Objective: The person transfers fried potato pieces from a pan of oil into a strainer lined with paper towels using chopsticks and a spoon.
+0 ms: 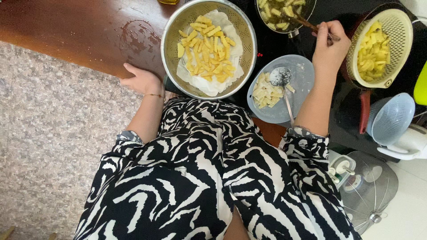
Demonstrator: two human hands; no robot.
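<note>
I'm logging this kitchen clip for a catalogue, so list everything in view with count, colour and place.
Metal colander: one, silver, paper-lined, holding golden fried strips, top centre.
Frying pan: one, dark, food pieces in it, top right of centre.
Utensil: one, brown, thin, reaching into the pan.
Plate: one, pale blue, holding pale cut strips, centre.
Skimmer spoon: one, metal, lying on the plate.
Plastic basket: one, cream, holding raw yellow strips, top right.
Small strainer: one, light blue, right edge.
Counter: one, brown, wet patch, top left.
Fan: one, grey wire guard, on the floor, bottom right.
Left hand: resting on the counter edge.
Right hand: fingers closed on the utensil.
</note>
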